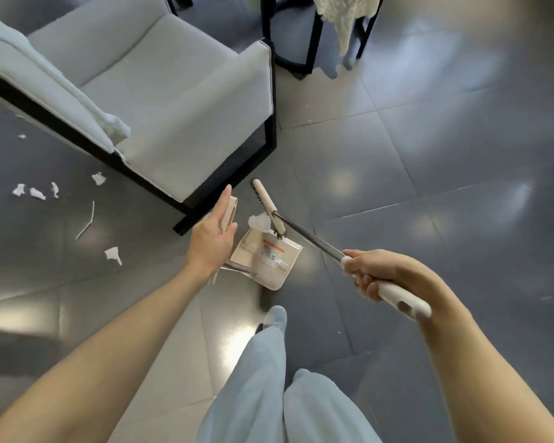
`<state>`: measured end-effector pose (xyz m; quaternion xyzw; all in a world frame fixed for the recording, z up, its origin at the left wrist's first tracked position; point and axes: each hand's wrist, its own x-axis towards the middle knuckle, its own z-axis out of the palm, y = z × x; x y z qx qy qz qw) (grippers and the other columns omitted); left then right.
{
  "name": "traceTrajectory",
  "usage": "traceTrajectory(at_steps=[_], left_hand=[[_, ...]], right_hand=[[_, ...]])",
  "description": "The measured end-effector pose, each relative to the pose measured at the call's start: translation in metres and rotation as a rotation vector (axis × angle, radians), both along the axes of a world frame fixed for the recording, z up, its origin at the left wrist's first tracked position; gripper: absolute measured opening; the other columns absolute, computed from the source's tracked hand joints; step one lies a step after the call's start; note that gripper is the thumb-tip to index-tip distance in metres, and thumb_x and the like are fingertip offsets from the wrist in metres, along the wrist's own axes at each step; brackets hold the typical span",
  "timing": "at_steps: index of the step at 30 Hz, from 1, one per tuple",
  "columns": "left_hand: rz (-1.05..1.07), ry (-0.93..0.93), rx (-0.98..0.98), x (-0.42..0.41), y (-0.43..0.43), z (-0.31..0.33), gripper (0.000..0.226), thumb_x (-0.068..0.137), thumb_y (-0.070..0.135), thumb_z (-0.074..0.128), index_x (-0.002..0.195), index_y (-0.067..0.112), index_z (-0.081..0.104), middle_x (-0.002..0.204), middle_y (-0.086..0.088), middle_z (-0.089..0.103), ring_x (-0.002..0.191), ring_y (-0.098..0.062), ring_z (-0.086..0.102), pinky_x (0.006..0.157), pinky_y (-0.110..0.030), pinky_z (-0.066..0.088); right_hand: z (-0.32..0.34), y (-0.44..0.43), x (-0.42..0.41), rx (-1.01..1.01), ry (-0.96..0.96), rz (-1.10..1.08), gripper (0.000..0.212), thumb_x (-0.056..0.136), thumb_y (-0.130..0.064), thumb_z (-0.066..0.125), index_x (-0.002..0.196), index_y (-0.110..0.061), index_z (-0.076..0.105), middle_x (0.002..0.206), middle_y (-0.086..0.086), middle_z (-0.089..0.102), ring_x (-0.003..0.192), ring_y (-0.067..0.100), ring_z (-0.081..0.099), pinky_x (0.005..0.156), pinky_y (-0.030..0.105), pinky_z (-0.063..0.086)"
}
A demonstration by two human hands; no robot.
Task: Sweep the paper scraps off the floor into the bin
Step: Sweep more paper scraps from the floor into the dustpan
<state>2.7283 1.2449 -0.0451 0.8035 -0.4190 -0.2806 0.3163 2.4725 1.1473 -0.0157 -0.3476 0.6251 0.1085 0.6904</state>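
Observation:
My right hand grips the white grip of a broom. Its metal shaft runs up-left to the cream brush head. The head touches a crumpled white paper scrap at the mouth of a cream dustpan standing on the floor. My left hand is held flat with straight fingers against the beige top of the dustpan's handle. Several more paper scraps and a thin paper strip lie on the dark tiles to the left, with one scrap nearer me.
A light grey armchair on a black frame stands just behind the dustpan. A black-legged stand with a white fluffy cloth is at the top. My legs in pale blue trousers are below. Glossy dark tiles spread to the right.

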Motion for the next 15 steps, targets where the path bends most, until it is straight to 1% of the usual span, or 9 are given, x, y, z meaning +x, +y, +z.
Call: traceTrajectory(at_steps=[2,5,7,9,10,11,13,14,15], left_hand=[[0.06,0.0,-0.012,-0.003,0.035,0.002,0.067,0.095,0.011,0.053,0.149,0.038,0.022,0.14,-0.003,0.051,0.123,-0.022,0.051,0.104,-0.026,0.033],[0.165,0.043,-0.041,-0.008,0.088,0.005,0.066,0.095,0.011,0.053,0.146,0.044,0.026,0.138,0.001,0.052,0.113,-0.018,0.056,0.099,-0.022,0.036],[0.21,0.075,-0.04,-0.012,0.12,0.007,0.066,0.096,0.011,0.052,0.145,0.047,0.027,0.138,0.003,0.051,0.112,-0.011,0.052,0.092,-0.015,0.033],[0.234,0.076,-0.027,-0.015,0.148,0.01,0.066,0.096,0.01,0.051,0.145,0.047,0.027,0.139,0.004,0.05,0.116,-0.014,0.052,0.091,-0.012,0.031],[0.246,0.067,-0.026,-0.015,0.162,0.012,0.066,0.096,0.01,0.051,0.145,0.046,0.027,0.137,0.003,0.052,0.113,-0.016,0.053,0.091,-0.012,0.03],[0.258,0.045,-0.019,-0.014,0.177,0.014,0.065,0.096,0.01,0.051,0.145,0.046,0.028,0.132,0.0,0.055,0.105,-0.018,0.055,0.089,-0.011,0.03],[0.27,-0.003,0.005,-0.008,0.206,0.017,0.064,0.096,0.011,0.052,0.145,0.044,0.028,0.108,-0.006,0.06,0.081,-0.016,0.05,0.081,-0.01,0.031],[0.275,-0.023,0.012,-0.002,0.219,0.018,0.065,0.096,0.011,0.052,0.145,0.044,0.028,0.096,-0.004,0.057,0.074,-0.016,0.048,0.077,-0.011,0.031],[0.282,-0.035,0.021,0.004,0.233,0.018,0.065,0.095,0.01,0.052,0.145,0.044,0.028,0.089,-0.001,0.056,0.071,-0.017,0.047,0.074,-0.012,0.032]], right_hand=[[0.0,0.014,-0.005,0.005,-0.008,0.016,0.052,0.093,-0.001,0.043,0.138,-0.027,0.042,0.047,-0.002,0.036,0.03,0.002,0.032,0.029,0.01,0.028],[0.003,0.042,-0.009,-0.003,-0.015,0.06,0.045,0.093,0.0,0.042,0.131,-0.025,0.046,0.051,0.0,0.035,0.029,0.002,0.032,0.029,0.01,0.028],[0.006,0.069,-0.005,-0.048,-0.014,0.134,0.034,0.094,0.0,0.041,0.117,-0.023,0.049,0.055,0.001,0.035,0.029,0.003,0.031,0.03,0.01,0.028],[0.007,0.094,0.003,-0.107,-0.006,0.22,0.026,0.093,0.002,0.039,0.101,-0.021,0.05,0.057,0.002,0.036,0.028,0.004,0.033,0.032,0.011,0.029],[0.006,0.104,0.009,-0.131,-0.004,0.251,0.024,0.092,0.002,0.038,0.096,-0.018,0.05,0.057,0.002,0.037,0.028,0.005,0.033,0.033,0.011,0.03],[0.004,0.113,0.015,-0.15,0.004,0.272,0.023,0.091,0.003,0.037,0.094,-0.016,0.05,0.057,0.003,0.038,0.029,0.006,0.034,0.034,0.011,0.031],[0.001,0.126,0.03,-0.179,0.033,0.304,0.022,0.09,0.003,0.036,0.096,-0.013,0.051,0.055,0.004,0.04,0.031,0.008,0.036,0.035,0.012,0.032],[-0.001,0.131,0.038,-0.194,0.046,0.325,0.023,0.089,0.003,0.036,0.097,-0.011,0.052,0.055,0.004,0.041,0.034,0.009,0.037,0.036,0.013,0.033],[-0.004,0.135,0.045,-0.21,0.059,0.347,0.024,0.089,0.003,0.037,0.099,-0.011,0.053,0.055,0.004,0.041,0.037,0.01,0.037,0.036,0.013,0.033]])
